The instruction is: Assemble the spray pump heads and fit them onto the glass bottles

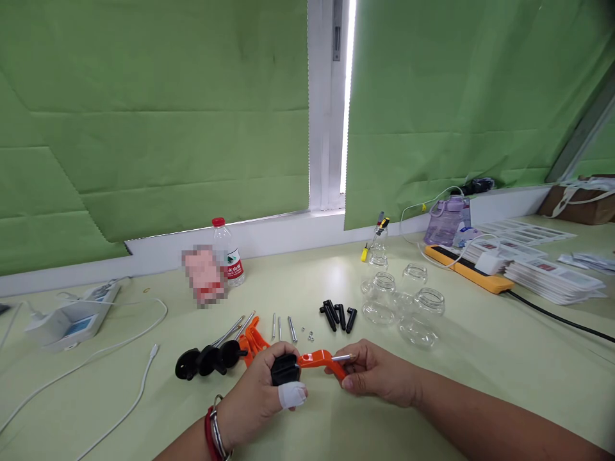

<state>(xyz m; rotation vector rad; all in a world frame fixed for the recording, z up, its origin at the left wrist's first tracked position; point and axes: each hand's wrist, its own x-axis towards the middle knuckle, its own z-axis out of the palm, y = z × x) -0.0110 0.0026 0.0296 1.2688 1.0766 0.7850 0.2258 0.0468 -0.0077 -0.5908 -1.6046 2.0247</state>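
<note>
My left hand point(254, 400), its thumb wrapped in white tape, is closed around a black plastic part point(283, 369). A bent orange plastic arm point(314, 359) reaches from that part toward my right hand point(377, 376). The fingers of my right hand grip the arm's lower end, along with a thin metal rod point(342, 358) lying beside it. Left of my hands, black cup-shaped pieces point(206, 362) and more orange arms point(257, 336) lie together with metal rods. Beyond them are several loose rods point(292, 329), small nuts point(311, 335) and short black handles point(340, 315).
Several clear jars point(379, 307) stand at centre right, with screwdrivers point(379, 230) behind them. A bottle point(233, 256) stands at the back beside a blurred pink patch. Power strips point(468, 269), white cables point(139, 400), paper stacks point(552, 282) and a purple jug point(444, 221) occupy the sides.
</note>
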